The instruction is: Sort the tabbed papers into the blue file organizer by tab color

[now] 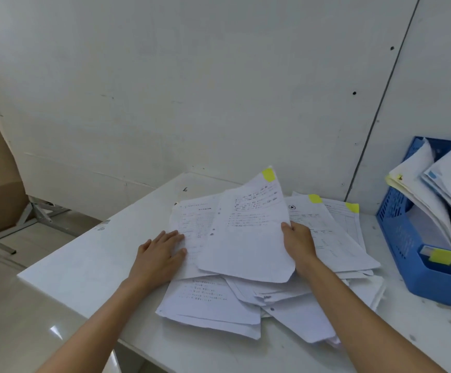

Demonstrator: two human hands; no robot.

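Paper pile [211, 300] on white table [84, 265]. Left hand [162, 254] flat, fingers straight, on pile's left side. Right hand [298, 243] pinches right edge of top sheet [246, 238], raised off pile, yellow tab [268, 175] at far corner. Blue file organizer [439, 281] right of pile, holding papers.

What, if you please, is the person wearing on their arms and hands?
Nothing that this view shows. The left hand and right hand are bare: no gloves, rings or watch. The left forearm and right forearm are bare too, with no sleeve in view down to the picture's edge.
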